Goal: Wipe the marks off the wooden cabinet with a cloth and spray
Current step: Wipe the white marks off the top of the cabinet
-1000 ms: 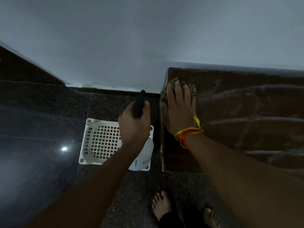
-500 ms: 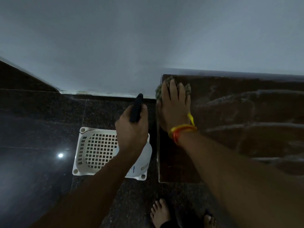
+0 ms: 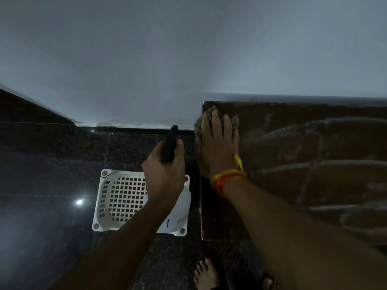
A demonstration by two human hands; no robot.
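The right hand [image 3: 217, 149] lies flat with straight fingers on the cloth [image 3: 235, 122], pressing it on the upper left corner of the wooden cabinet [image 3: 314, 174] top, right of the frame's centre. Pale streaks cross the dark wood further to the right. The left hand [image 3: 165, 174] is curled around the black head of the spray bottle [image 3: 178, 214], holding it in the centre of the frame above a white plastic basket [image 3: 117, 197] on the dark floor [image 3: 41, 164]. Bare feet [image 3: 206, 273] show at the bottom edge.
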